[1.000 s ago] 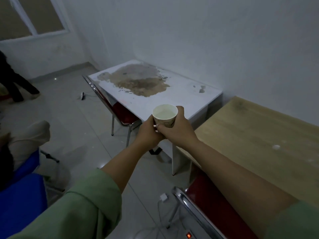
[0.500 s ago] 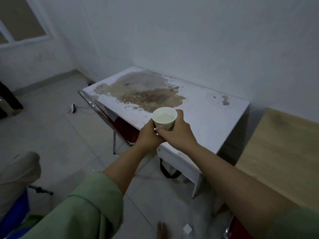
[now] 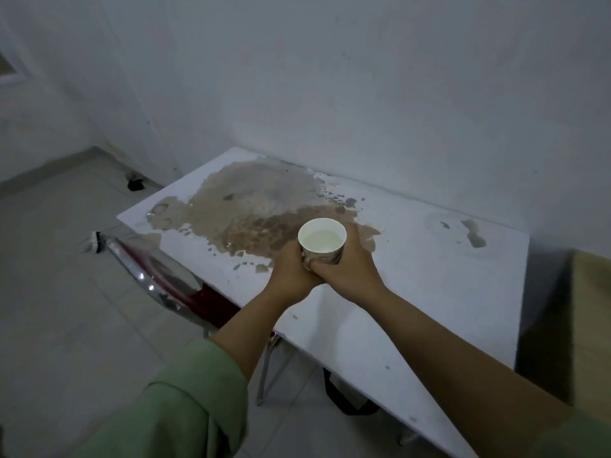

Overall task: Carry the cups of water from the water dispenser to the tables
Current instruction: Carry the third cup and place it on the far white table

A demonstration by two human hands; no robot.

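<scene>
The lower part of the cup (image 3: 322, 239) is hidden behind the left hand (image 3: 291, 272) and the right hand (image 3: 347, 271), so the print on its side cannot be read. The white table (image 3: 429, 285) covers most of the red chair (image 3: 185, 289) at middle left. At the right edge, a wooden table (image 3: 591, 319) is cut off. A small dark object (image 3: 135, 184) on the floor at upper left is too small to tell. The window frame (image 3: 13, 77) is cut by the left edge.

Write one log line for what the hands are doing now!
phase: carry | left hand + right hand: holding cup | cup: upright, water inside | above white table
</scene>
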